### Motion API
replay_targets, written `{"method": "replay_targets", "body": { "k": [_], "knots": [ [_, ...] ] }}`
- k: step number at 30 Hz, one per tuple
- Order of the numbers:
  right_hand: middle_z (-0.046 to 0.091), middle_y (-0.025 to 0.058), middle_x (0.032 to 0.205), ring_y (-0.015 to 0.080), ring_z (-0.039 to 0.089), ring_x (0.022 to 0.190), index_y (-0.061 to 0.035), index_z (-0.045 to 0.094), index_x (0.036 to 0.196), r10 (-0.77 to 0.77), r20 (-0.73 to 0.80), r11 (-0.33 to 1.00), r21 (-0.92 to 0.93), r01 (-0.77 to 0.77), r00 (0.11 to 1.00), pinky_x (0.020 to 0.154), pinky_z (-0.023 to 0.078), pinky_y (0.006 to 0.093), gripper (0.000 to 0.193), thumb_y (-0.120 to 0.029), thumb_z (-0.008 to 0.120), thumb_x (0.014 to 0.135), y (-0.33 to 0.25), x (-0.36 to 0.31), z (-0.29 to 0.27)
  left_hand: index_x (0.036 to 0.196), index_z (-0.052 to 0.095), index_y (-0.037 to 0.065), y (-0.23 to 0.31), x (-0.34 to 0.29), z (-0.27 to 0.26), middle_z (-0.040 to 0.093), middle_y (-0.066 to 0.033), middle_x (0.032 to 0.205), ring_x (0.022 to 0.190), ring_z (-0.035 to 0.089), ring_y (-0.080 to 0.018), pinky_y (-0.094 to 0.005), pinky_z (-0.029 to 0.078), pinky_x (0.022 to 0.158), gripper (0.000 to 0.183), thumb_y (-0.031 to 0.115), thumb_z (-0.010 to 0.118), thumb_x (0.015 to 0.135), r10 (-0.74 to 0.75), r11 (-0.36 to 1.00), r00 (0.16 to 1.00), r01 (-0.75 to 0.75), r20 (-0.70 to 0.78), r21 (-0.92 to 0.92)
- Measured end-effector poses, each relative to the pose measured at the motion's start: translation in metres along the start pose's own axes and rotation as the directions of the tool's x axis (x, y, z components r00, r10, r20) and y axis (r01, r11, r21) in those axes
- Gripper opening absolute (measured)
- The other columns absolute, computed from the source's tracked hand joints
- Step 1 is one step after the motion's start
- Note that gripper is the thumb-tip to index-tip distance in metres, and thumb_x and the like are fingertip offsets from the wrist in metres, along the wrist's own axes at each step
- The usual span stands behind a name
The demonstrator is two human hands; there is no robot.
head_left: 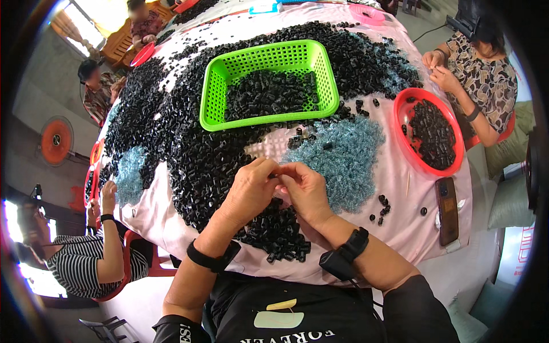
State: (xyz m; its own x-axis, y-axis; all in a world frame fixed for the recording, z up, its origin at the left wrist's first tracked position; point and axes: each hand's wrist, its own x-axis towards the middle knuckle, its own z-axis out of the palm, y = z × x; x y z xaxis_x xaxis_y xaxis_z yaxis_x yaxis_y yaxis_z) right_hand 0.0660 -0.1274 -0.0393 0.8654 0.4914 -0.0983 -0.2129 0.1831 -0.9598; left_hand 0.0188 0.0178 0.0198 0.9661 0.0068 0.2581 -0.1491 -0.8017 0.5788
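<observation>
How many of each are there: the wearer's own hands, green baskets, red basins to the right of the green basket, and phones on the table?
Left hand and right hand: 2
Green basket: 1
Red basin: 1
Phone: 1
Total: 5

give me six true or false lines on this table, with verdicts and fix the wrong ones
1. The person's left hand and right hand are close together at the fingertips. True.
2. The green basket is empty. False: black pieces lie in it.
3. A phone lies to the right of the right hand. True.
4. The pale blue pieces are all inside the red basin. False: a heap of them lies on the pink cloth beside the right hand.
5. The red basin holds black pieces. True.
6. Both of the person's wrists are bare. False: each wears a black band.
</observation>
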Motion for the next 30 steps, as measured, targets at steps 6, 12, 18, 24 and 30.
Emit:
{"method": "replay_targets", "body": {
  "k": [6, 12, 18, 24, 30],
  "knots": [
    [0.069, 0.0064, 0.095, 0.0105, 0.068, 0.078, 0.0011, 0.069, 0.113, -0.142, 0.032, 0.974, -0.171, 0.146, 0.989, 0.068, 0.057, 0.0243, 0.018, 0.001, 0.061, 0.096, 0.008, 0.001, -0.004, 0.093, 0.069, -0.002, -0.02, -0.004, -0.005, 0.067, -0.0159, 0.086, 0.075, 0.068, -0.0318, -0.0371, 0.054, 0.067, 0.011, 0.001, 0.07, 0.082, -0.064, 0.996, 0.998, 0.064, -0.006, 0.059],
    [0.064, 0.0053, 0.102, 0.0108, 0.068, 0.081, 0.0014, 0.068, 0.112, -0.196, 0.081, 0.921, -0.327, 0.212, 0.977, 0.07, 0.058, 0.0233, 0.018, 0.001, 0.056, 0.099, 0.006, 0.0, -0.005, 0.088, 0.069, -0.003, -0.019, 0.002, -0.011, 0.067, -0.0168, 0.082, 0.077, 0.069, -0.0341, -0.0402, 0.054, 0.069, 0.01, 0.004, 0.069, 0.081, -0.105, 0.992, 0.994, 0.103, 0.03, 0.067],
    [0.067, 0.0056, 0.099, 0.0107, 0.068, 0.08, 0.0002, 0.066, 0.109, -0.089, 0.028, 0.971, -0.218, 0.093, 0.996, 0.068, 0.058, 0.0248, 0.014, 0.0, 0.057, 0.099, -0.003, -0.002, 0.001, 0.089, 0.071, -0.002, -0.022, -0.006, -0.024, 0.067, -0.0167, 0.085, 0.08, 0.069, -0.0343, -0.0406, 0.054, 0.072, 0.011, 0.002, 0.066, 0.079, -0.125, 0.977, 0.984, 0.1, 0.128, 0.189],
    [0.069, 0.007, 0.088, 0.0129, 0.07, 0.075, -0.0006, 0.064, 0.103, -0.087, 0.003, 0.983, -0.16, 0.086, 0.996, 0.064, 0.056, 0.0266, 0.007, -0.002, 0.061, 0.097, 0.001, -0.001, 0.001, 0.09, 0.072, 0.0, 0.001, -0.008, -0.033, 0.068, -0.0158, 0.087, 0.08, 0.068, -0.0336, -0.0405, 0.054, 0.071, 0.012, 0.003, 0.07, 0.079, -0.139, 0.987, 0.977, 0.124, 0.161, 0.1],
    [0.069, 0.0076, 0.082, 0.0134, 0.069, 0.071, -0.001, 0.063, 0.097, -0.129, -0.011, 0.981, -0.145, 0.126, 0.992, 0.063, 0.055, 0.0297, 0.003, -0.003, 0.064, 0.094, 0.006, 0.003, 0.0, 0.091, 0.073, 0.003, 0.016, -0.016, -0.013, 0.066, -0.0152, 0.085, 0.079, 0.067, -0.0367, -0.0454, 0.054, 0.071, 0.013, 0.01, 0.073, 0.081, -0.002, 0.967, 0.946, -0.081, 0.326, 0.24]
  ]
}}
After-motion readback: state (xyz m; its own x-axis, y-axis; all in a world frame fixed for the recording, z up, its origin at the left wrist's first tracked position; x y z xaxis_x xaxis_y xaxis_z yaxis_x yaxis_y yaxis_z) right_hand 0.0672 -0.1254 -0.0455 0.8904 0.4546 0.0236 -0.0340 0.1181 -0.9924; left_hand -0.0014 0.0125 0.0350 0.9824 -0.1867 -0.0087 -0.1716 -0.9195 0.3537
